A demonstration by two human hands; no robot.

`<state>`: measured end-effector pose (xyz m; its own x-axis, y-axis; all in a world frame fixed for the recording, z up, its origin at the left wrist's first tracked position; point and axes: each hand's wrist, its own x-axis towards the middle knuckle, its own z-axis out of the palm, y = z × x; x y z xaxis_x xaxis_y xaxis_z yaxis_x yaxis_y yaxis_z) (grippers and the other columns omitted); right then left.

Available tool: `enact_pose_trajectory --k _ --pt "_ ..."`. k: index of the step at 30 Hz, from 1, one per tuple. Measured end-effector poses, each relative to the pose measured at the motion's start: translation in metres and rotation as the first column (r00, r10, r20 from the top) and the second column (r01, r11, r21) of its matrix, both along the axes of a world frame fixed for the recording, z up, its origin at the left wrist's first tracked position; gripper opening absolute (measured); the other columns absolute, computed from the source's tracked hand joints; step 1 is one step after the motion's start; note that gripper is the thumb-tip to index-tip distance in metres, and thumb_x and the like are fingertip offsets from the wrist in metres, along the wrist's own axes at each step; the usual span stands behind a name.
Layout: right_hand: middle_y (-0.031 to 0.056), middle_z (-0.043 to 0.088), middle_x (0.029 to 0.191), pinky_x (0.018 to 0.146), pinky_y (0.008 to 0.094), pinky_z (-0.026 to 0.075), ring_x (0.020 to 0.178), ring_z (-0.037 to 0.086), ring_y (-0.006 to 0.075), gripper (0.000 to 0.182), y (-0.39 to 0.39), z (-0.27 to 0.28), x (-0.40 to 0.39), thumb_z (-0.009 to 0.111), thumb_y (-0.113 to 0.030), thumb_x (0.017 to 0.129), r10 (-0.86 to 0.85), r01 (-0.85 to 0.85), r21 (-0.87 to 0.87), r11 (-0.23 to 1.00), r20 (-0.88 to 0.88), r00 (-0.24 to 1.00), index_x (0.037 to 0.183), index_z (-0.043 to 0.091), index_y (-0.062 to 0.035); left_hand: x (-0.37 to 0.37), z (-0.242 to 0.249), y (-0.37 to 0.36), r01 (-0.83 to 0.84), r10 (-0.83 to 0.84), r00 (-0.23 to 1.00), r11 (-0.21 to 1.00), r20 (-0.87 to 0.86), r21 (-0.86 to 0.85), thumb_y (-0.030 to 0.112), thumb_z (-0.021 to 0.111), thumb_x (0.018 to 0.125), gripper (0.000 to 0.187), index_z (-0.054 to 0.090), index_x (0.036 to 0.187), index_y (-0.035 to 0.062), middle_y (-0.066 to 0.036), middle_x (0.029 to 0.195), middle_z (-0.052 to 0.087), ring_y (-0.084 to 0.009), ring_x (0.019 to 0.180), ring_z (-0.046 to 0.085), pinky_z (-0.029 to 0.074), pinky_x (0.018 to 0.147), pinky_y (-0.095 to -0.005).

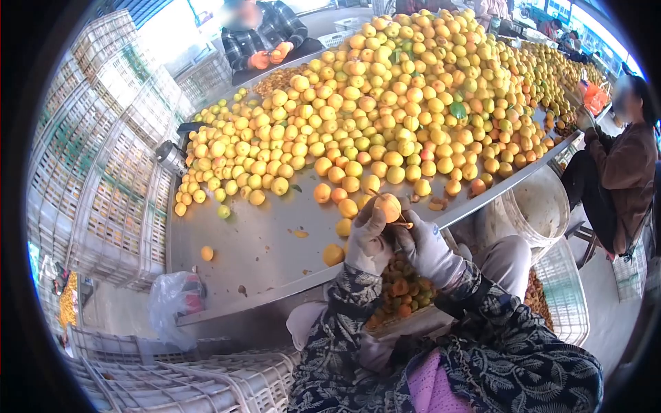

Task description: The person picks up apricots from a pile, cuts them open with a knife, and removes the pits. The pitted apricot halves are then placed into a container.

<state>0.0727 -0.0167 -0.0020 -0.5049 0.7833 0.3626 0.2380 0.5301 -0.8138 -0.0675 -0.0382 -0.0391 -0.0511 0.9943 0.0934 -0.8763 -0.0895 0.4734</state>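
An orange-yellow fruit [387, 207] is held between my two gloved hands, above the near edge of the metal table [261, 255]. My left hand [369, 237] grips it from the left, with fingers curled. My right hand [427, 249] is closed at its lower right, its fingertips at a thin brownish piece [405, 224] beside the fruit. A large heap of yellow and orange fruit [385, 103] lies on the table beyond. Below my hands, more fruit [403, 286] with green and orange pieces fills a container whose rim is mostly hidden.
Stacked plastic crates [103, 158] stand at left, more crates [227, 378] at lower left. A plastic bag [169, 303] hangs at the table corner. A white bucket [537, 206] stands at right. One person [265, 34] works across the table, another [623, 165] sits at right.
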Motion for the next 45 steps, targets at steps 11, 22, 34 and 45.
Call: enact_pose_trajectory --k 11,22,34,45 --pt "0.0247 0.065 0.085 0.065 0.0425 0.05 0.079 0.065 0.0404 0.029 -0.009 0.007 0.016 0.057 -0.018 0.091 0.124 -0.102 -0.141 0.985 0.156 0.98 0.113 0.054 0.0003 -0.05 0.057 -0.011 0.145 -0.109 0.71 0.989 -0.696 -0.007 0.016 0.083 0.073 0.05 0.061 0.113 -0.0033 -0.008 0.104 0.067 -0.0211 0.103 0.063 0.052 0.087 -0.0319" --pt "0.0224 0.065 0.078 0.066 0.0413 0.05 0.08 0.066 0.0386 0.032 -0.008 0.033 0.021 0.054 -0.02 0.094 0.112 -0.092 -0.124 0.988 0.171 0.979 0.12 0.054 -0.0014 -0.031 0.049 -0.012 0.032 0.014 0.894 0.995 -0.449 0.095 0.025 0.075 0.083 0.044 0.058 0.115 0.0006 -0.008 0.105 0.064 -0.0185 0.097 0.061 0.051 0.085 -0.0327" --pt "0.0076 0.061 0.1 0.082 0.0275 0.047 0.093 0.056 0.0127 0.035 -0.009 0.002 0.016 0.052 -0.02 0.097 0.141 -0.234 -0.265 0.935 -0.33 0.934 0.121 0.051 0.0056 0.028 0.034 -0.015 -0.145 0.142 0.988 0.988 -0.061 -0.056 0.029 0.067 0.09 0.038 0.058 0.114 0.0017 -0.007 0.099 0.064 -0.0179 0.088 0.061 0.052 0.082 -0.0327" --pt "0.0032 0.063 0.095 0.074 0.0264 0.046 0.086 0.053 0.0093 0.031 0.003 0.012 0.045 0.05 -0.019 0.096 0.412 -0.411 -0.254 0.876 -0.053 0.91 0.118 0.053 0.0035 -0.035 0.078 -0.023 0.157 -0.201 0.665 0.979 -0.72 -0.129 0.015 0.083 0.07 0.049 0.061 0.108 -0.0055 -0.008 0.091 0.066 -0.0209 0.083 0.066 0.053 0.083 -0.0332"
